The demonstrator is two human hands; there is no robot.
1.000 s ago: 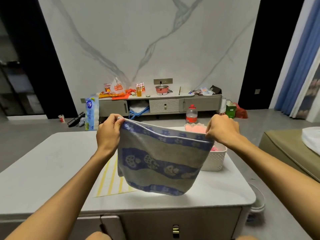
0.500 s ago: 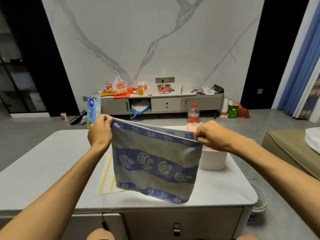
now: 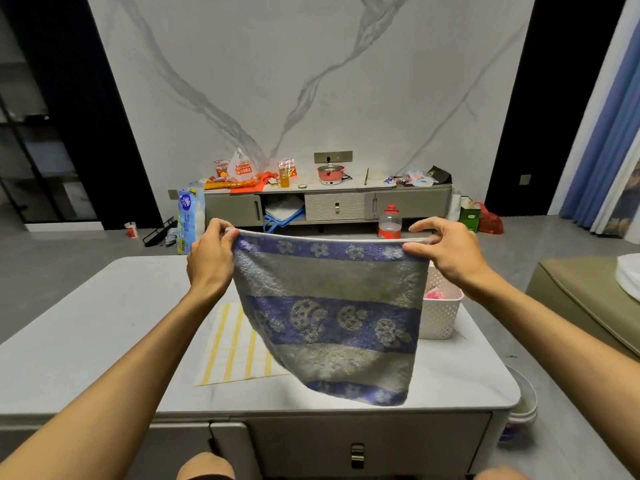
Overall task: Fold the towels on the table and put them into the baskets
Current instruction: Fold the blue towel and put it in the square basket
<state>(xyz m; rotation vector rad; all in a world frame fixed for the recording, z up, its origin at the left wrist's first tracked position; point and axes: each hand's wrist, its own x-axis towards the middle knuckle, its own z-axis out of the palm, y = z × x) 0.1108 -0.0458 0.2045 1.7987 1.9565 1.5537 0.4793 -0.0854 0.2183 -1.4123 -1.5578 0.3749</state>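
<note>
Towel (image 3: 329,306) hanging, top edge horiz, both hands

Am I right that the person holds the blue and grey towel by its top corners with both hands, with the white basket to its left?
No: the head view shows the white basket right of the towel, partly behind it. The left hand and right hand do pinch its top corners.
</note>
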